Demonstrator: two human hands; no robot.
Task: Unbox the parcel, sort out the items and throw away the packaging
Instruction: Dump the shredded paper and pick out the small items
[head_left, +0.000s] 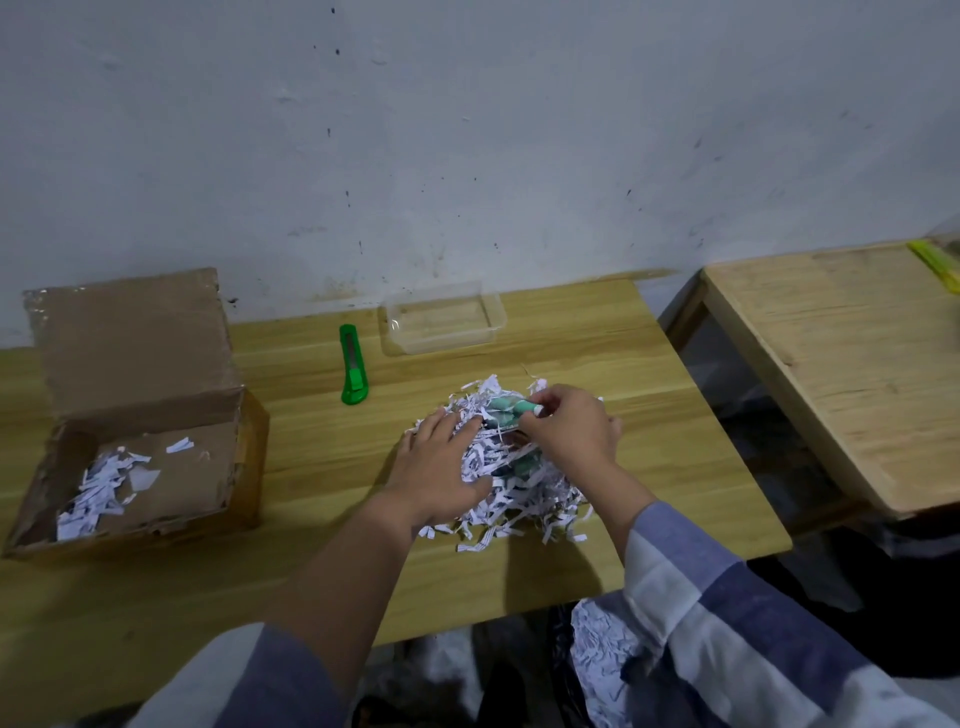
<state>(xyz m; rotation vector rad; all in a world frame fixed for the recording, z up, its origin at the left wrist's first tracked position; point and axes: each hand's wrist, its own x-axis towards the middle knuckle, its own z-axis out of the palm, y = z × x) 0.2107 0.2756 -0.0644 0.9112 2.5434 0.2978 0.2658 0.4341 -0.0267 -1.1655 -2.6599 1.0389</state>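
A heap of shredded white paper (511, 499) lies on the wooden table (322, 561) in front of me. My left hand (441, 467) rests flat on the heap's left side, fingers spread. My right hand (571, 431) pinches the white end of a green, tube-like item (506, 405) sticking out of the top of the heap. More dark and green items (524, 465) show partly under the shreds. The opened cardboard box (150, 462) stands at the left with its lid up and some paper shreds inside.
A green utility knife (352, 365) lies behind the heap, beside a clear plastic tray (441, 322) near the wall. A second wooden table (852, 364) stands at the right with a yellow-green object (935, 265) on it. Shredded paper (602, 654) lies below the table edge.
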